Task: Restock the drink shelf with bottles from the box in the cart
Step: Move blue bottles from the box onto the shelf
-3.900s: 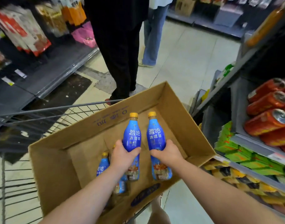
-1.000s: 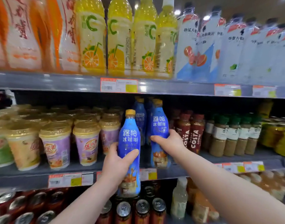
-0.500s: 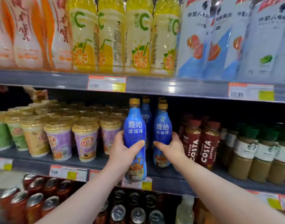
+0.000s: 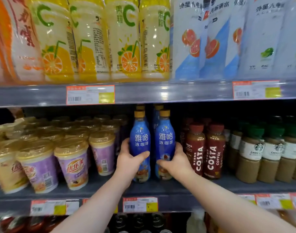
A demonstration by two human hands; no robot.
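Two blue iced-coffee bottles with yellow caps stand side by side at the front of the middle shelf [image 4: 177, 187]. My left hand [image 4: 128, 163] wraps the left blue bottle [image 4: 139, 140]. My right hand [image 4: 175, 163] wraps the right blue bottle [image 4: 165, 140]. Both bottles are upright with their bases on or just at the shelf. More blue bottles [image 4: 156, 110] of the same kind stand behind them. The cart and its box are out of view.
Purple and yellow milk-tea cups [image 4: 73, 165] fill the shelf to the left. Brown Costa coffee bottles [image 4: 212, 152] and Starbucks bottles [image 4: 270, 153] stand to the right. Orange-juice bottles [image 4: 125, 39] and white bottles [image 4: 228, 39] line the upper shelf. Cans [image 4: 140, 222] sit below.
Both hands have carried the blue bottles from the box to the shelf. In the last second the left bottle moved forward and down beside the right one.
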